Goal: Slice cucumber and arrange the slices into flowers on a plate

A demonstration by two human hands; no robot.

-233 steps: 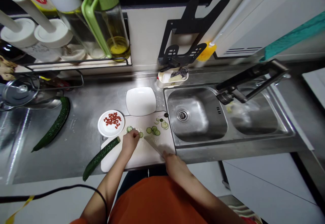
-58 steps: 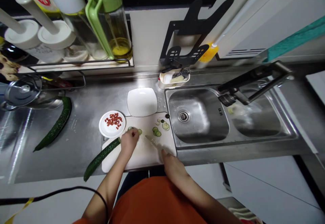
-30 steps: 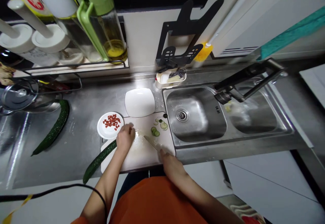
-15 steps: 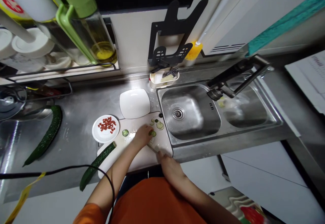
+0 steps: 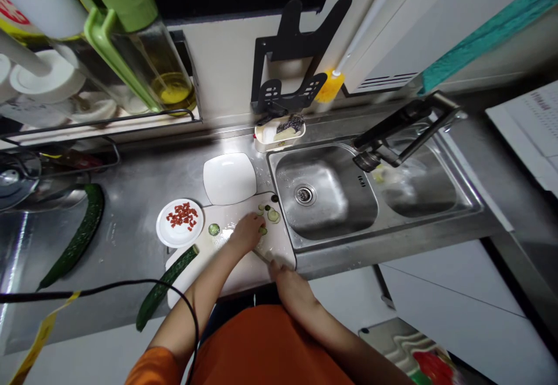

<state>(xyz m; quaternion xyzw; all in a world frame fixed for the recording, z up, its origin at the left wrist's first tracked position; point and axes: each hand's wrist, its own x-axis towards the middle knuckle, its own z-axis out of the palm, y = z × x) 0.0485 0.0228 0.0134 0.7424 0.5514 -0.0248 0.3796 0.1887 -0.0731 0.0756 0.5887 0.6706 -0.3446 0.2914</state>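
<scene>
My left hand (image 5: 248,232) is over the white cutting board (image 5: 235,274), its fingers curled down at small green cucumber pieces (image 5: 263,231). What lies under the fingertips is mostly hidden. Near the board's front right edge, my right hand (image 5: 282,271) is closed around the handle of a knife (image 5: 260,255), whose thin blade points toward the left hand. Pale cucumber slices (image 5: 273,216) and a dark end piece (image 5: 274,198) lie at the board's right. One short cut chunk (image 5: 214,230) sits left of my left hand. A long cucumber (image 5: 168,286) with a cut end rests across the board's left edge.
A white plate of diced red bits (image 5: 180,223) stands left, a bare white square plate (image 5: 229,179) behind the board. Another cucumber (image 5: 74,239) lies far left. The sink (image 5: 326,193) borders the board at right, under a dark faucet (image 5: 392,132). A black cable (image 5: 108,287) crosses the lower left.
My left hand has stayed nearly in place, with slightly less of the cucumber pieces showing beside its fingers. The right hand keeps its hold on the knife. The whole view has shifted slightly.
</scene>
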